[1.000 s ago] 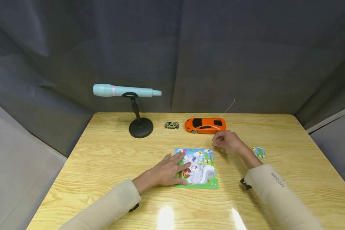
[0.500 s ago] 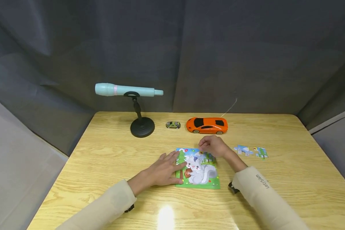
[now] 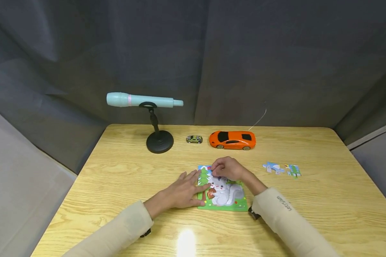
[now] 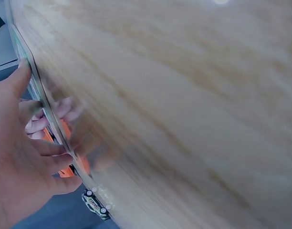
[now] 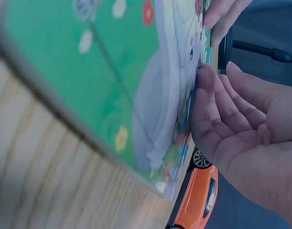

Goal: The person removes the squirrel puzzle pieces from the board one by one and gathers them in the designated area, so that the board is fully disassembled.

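Note:
A squirrel jigsaw puzzle [image 3: 226, 197] lies flat on the table. My left hand [image 3: 184, 191] rests across its left edge with fingers spread, nothing gripped. Above the puzzle's upper part, my right hand [image 3: 228, 169] has loosely bent fingers. In the right wrist view, that hand's index fingertip [image 5: 206, 71] meets the puzzle surface while the thumb stands apart from it, with no piece showing between them. The hand covers part of the puzzle's upper picture in the head view. Right of the puzzle lie a cloud puzzle piece [image 3: 273, 167] and a tree puzzle piece [image 3: 292, 170].
An orange toy car [image 3: 232, 140] stands behind the puzzle, with a small patterned toy car [image 3: 194, 139] to its left. Further left, a light-blue microphone [image 3: 154, 101] sits on a black stand [image 3: 159, 142]. Dark curtain [image 3: 260, 64] hangs behind the table [image 3: 132, 178].
My right hand has moved left, from beside the puzzle onto its upper part, uncovering the cloud piece. The left hand has shifted slightly left on the puzzle's edge and stays spread.

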Demonstrator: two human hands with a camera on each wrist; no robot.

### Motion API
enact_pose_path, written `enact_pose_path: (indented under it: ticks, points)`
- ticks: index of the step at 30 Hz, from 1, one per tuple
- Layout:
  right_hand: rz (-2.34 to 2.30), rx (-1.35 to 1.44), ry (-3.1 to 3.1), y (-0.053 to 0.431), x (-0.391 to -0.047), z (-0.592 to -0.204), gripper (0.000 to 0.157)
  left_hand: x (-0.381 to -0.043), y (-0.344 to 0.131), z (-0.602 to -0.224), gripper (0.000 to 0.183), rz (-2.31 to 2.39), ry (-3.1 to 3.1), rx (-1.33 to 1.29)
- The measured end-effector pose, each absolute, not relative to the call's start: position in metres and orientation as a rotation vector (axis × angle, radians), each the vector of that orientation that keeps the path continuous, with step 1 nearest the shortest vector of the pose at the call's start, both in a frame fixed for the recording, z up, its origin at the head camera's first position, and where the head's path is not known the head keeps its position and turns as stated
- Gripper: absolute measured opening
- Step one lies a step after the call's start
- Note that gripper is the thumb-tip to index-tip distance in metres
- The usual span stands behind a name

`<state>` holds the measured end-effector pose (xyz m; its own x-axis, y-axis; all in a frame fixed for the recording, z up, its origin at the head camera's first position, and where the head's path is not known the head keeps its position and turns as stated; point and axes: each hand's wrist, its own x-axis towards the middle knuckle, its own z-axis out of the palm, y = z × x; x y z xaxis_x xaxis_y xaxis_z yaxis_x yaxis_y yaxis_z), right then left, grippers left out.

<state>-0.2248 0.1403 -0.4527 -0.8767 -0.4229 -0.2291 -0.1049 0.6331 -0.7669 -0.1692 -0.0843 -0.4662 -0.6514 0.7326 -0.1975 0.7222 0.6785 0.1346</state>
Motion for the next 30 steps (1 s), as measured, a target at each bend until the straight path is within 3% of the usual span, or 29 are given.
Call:
enact_pose_path:
  ticks: [30]
  points:
    - [-1.066, -0.203, 2.545, 0.123, -0.230, -0.455, 0.013, -0.169, -0.080, -0.459, 0.065, -0.078, 2.659, 1.159]
